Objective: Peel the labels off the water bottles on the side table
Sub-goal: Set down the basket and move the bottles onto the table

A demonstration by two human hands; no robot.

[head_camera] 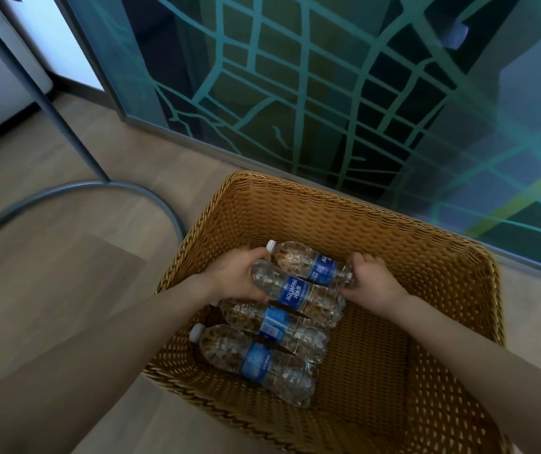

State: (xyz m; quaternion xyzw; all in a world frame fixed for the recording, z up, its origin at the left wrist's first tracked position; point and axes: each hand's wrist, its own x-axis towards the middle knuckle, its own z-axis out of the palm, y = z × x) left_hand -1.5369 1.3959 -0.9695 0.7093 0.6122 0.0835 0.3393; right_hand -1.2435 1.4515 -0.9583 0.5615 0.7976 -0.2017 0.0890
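Observation:
Several clear water bottles with blue labels lie side by side in a brown wicker basket (426,290) on the floor. My left hand (236,273) grips the neck end of the second bottle (295,291), whose label reads Aquafina. My right hand (372,280) holds the base ends of that bottle and of the farthest bottle (308,262), which has a white cap. Two more bottles lie nearer me: one (275,326) partly under the held one, and the nearest bottle (256,362) with a white cap.
A glass wall with a teal line pattern (328,93) stands just behind the basket. A grey metal ring base and slanted leg (76,188) of some furniture sit on the wooden floor to the left.

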